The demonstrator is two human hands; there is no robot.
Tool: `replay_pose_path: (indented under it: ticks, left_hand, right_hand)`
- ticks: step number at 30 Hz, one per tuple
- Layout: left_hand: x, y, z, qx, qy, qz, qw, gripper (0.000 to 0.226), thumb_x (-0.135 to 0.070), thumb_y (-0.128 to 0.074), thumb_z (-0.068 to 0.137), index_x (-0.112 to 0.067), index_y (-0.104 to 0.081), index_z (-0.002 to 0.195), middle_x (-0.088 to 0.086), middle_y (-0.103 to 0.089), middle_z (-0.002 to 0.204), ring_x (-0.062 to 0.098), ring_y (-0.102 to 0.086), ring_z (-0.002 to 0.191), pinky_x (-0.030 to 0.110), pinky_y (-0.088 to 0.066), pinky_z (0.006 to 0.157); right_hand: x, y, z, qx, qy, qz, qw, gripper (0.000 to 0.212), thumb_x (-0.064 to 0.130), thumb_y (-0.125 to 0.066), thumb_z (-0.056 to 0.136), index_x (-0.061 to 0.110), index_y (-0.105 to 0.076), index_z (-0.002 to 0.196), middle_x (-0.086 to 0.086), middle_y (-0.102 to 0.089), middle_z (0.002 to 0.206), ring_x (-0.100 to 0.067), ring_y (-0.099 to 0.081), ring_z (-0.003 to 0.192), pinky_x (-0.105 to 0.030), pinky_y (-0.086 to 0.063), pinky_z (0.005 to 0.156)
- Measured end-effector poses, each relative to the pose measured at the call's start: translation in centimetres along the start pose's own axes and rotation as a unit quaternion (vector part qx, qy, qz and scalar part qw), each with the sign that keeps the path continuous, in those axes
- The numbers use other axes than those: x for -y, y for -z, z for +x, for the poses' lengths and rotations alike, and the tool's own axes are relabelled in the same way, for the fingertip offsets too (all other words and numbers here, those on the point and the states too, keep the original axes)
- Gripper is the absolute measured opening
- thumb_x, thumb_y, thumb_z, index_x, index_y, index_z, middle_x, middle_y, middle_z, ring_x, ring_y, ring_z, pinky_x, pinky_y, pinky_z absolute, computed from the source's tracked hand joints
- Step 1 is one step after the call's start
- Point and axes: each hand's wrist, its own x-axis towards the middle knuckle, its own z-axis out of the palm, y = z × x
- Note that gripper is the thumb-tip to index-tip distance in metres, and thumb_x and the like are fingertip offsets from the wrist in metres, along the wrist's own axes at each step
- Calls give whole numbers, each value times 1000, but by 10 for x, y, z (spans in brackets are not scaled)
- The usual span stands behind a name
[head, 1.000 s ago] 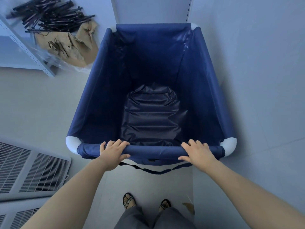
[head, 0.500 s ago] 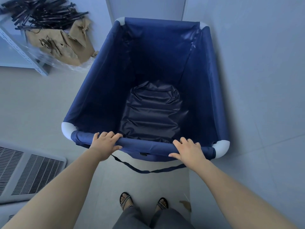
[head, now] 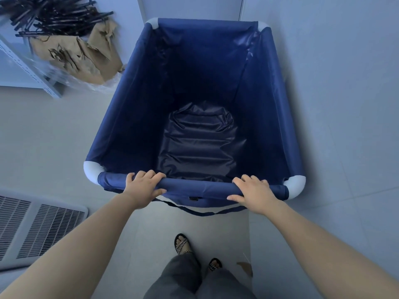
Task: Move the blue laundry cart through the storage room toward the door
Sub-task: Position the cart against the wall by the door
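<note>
The blue laundry cart (head: 121, 117) fills the middle of the head view, a deep fabric bin with white corner pieces and only a dark liner inside. My left hand (head: 143, 187) grips the near rim bar towards its left end. My right hand (head: 254, 192) grips the same bar towards its right end. A dark strap hangs below the near rim. The cart's far edge lies close to a pale wall or door panel (head: 190, 6) straight ahead.
A wall (head: 345, 83) runs close along the cart's right side. At the upper left a metal shelf (head: 26, 67) holds black rods (head: 54, 16) and torn brown paper (head: 77, 55). White grilled panels (head: 36, 229) lie on the floor at the lower left. My sandalled feet (head: 183, 243) stand behind the cart.
The cart has rolled forward with both hands on its rim. The shelf with the rods and the grilled panels have slid back towards me in the view.
</note>
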Motion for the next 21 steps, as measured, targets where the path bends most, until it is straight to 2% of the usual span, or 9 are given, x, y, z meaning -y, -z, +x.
replay_pose_path:
  ticks: [4, 7, 10, 13, 15, 21]
  left_hand:
    - [6, -1, -1, -49, -47, 4, 998, 46, -55, -34, 93, -35, -35, 134, -9, -49, 125, 19, -44, 118, 42, -25, 106]
    - [15, 1, 1, -61, -89, 11, 994, 46, -56, -33, 94, -33, -38, 133, -9, -52, 122, 18, -48, 112, 36, -32, 98]
    - [21, 8, 9, -28, -125, 10, 992, 43, -54, -31, 95, -29, -41, 129, -7, -53, 114, 16, -51, 104, 32, -38, 87]
    - [21, 13, 17, -5, -143, -5, 990, 37, -49, -26, 97, -24, -47, 115, -7, -49, 97, 13, -47, 87, 28, -38, 71]
    - [21, 16, 24, -4, -154, 1, 988, 35, -48, -24, 98, -23, -47, 106, -8, -48, 92, 11, -43, 81, 29, -36, 66]
    - [26, 12, 33, -16, -201, 26, 979, 33, -49, -23, 97, -25, -46, 102, -7, -55, 97, 13, -50, 83, 28, -38, 64]
  right_hand:
    - [-4, 4, 2, 7, -15, 67, 998, 53, 71, -39, 83, 27, -50, 111, 6, -54, 103, -18, -50, 95, -37, -40, 82]
    - [-6, 3, 4, 3, -29, 73, 997, 54, 71, -39, 82, 24, -53, 105, 6, -52, 97, -16, -49, 90, -32, -37, 76]
    - [-6, 0, 5, -11, -30, 34, 999, 57, 73, -37, 81, 21, -53, 100, 6, -51, 93, -15, -48, 84, -29, -34, 71]
    - [-7, -2, 6, -15, -31, 24, 999, 58, 74, -35, 80, 22, -52, 98, 6, -51, 91, -15, -50, 83, -29, -34, 70]
    - [-6, -3, 6, -22, -39, 33, 998, 56, 73, -35, 81, 22, -53, 96, 7, -51, 90, -14, -50, 82, -29, -34, 70]
    - [5, -8, 4, -123, -96, 76, 985, 54, 66, -29, 86, 23, -61, 81, 8, -51, 77, -16, -52, 75, -31, -35, 67]
